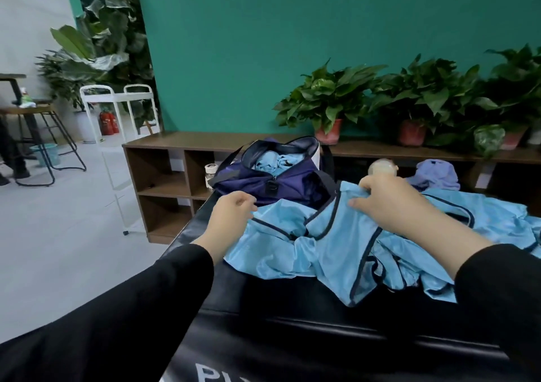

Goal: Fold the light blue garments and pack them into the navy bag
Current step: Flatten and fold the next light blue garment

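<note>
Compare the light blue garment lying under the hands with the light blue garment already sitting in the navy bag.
The light blue garment with dark trim under the hands lies spread and rumpled on the black padded table; the light blue garment in the open navy bag is bunched small. The left hand and right hand grip the first; nothing touches the second. Both share the same pale blue fabric.

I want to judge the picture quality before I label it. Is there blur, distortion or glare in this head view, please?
Head view: wide-angle bending curves the wooden shelf and the floor edges; the right hand and the pale round object behind it look soft, probably motion blur; the light blue garment is evenly lit with weak shadows; faint glare lies on the black surface.
</note>
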